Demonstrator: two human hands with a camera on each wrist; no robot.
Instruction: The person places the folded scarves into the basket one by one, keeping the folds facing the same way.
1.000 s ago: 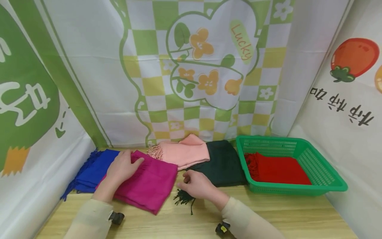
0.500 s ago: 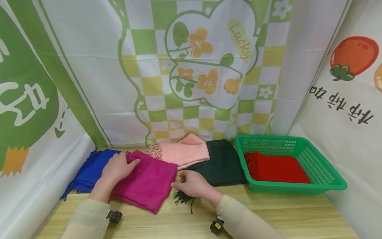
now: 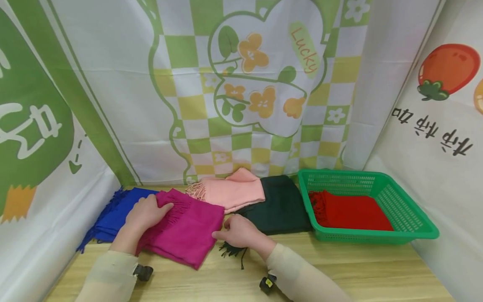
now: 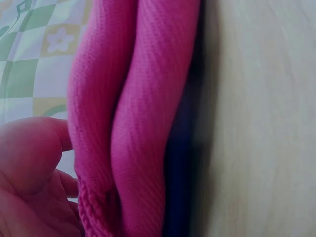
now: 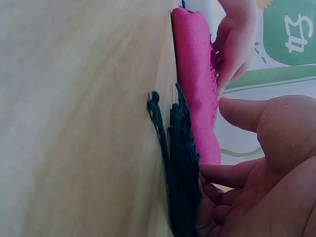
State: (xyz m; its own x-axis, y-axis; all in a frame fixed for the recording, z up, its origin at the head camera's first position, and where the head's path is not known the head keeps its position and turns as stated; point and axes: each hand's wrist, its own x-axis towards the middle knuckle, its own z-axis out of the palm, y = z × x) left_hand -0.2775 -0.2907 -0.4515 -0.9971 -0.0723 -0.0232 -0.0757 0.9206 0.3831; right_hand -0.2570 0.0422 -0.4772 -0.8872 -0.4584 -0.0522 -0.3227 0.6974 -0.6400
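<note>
A folded magenta scarf (image 3: pixel 190 235) with fringe on its upper side lies on the wooden table, partly over a folded blue scarf (image 3: pixel 113 214). My left hand (image 3: pixel 145 212) rests over its left part, the thumb stretched across the fringe. At its right edge is my right hand (image 3: pixel 239 232), thumb and fingers apart, with the fingertips right by the fold in the right wrist view. Dark green fringe (image 5: pixel 182 177) lies beneath the right hand and belongs to a folded dark green scarf (image 3: pixel 283 209). The left wrist view shows the magenta scarf's rolled folds (image 4: pixel 143 113) close up.
A folded light pink scarf (image 3: pixel 230 195) lies behind, overlapping the dark green one. To the right stands a green plastic basket (image 3: pixel 377 237) holding a folded red scarf (image 3: pixel 358 214). Printed cloth walls (image 3: pixel 264 155) border the table's back and sides.
My left hand has shifted left and slightly down along the magenta scarf. My right hand has moved left from the dark green fringe to the magenta scarf's right edge.
</note>
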